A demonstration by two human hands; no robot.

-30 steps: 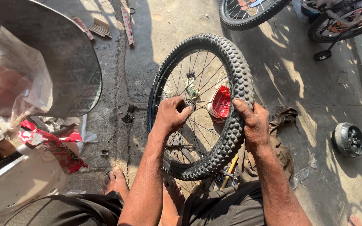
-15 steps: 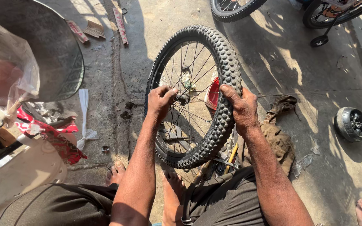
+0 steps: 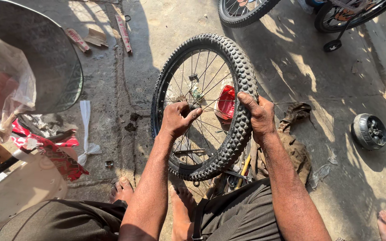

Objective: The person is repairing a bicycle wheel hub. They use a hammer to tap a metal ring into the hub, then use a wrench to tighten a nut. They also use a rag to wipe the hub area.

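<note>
The right hand (image 3: 259, 117) is clamped over the knobby tyre (image 3: 243, 85) on the wheel's right side, fingers curled across the tread and thumb wrapped round the sidewall, so it grips the rubber firmly. The left hand (image 3: 176, 119) reaches inside the bicycle wheel (image 3: 204, 107), its fingers hooked together among the spokes (image 3: 202, 80) near the hub; whether they pinch a spoke or simply brace against the hub I cannot tell. The wheel stands upright on the concrete floor (image 3: 291, 62), its lowest part just in front of the person's bare feet (image 3: 123, 191), leaning a little towards the knees. Judging from how things lie, the tyre looks seated round most of the rim: the tread follows the full circle with no bead visibly hanging off, so the mounting seems largely done, and what remains appears to be checking or working the stretch under the right palm; the side facing away is hidden. Behind the spokes a small red container (image 3: 226, 101) lies on the floor. Some hand tools (image 3: 242, 172) lie beneath the wheel's lower right, beside a brown rag (image 3: 296, 147). Further right, well apart, a small grey wheel (image 3: 370, 130) sits on the floor, and two more bicycle wheels (image 3: 242, 10) show along the top edge. To the left, a large metal basin (image 3: 45, 58) stands beside red cloth (image 3: 50, 149) and a clear plastic bag (image 3: 3, 82).
</note>
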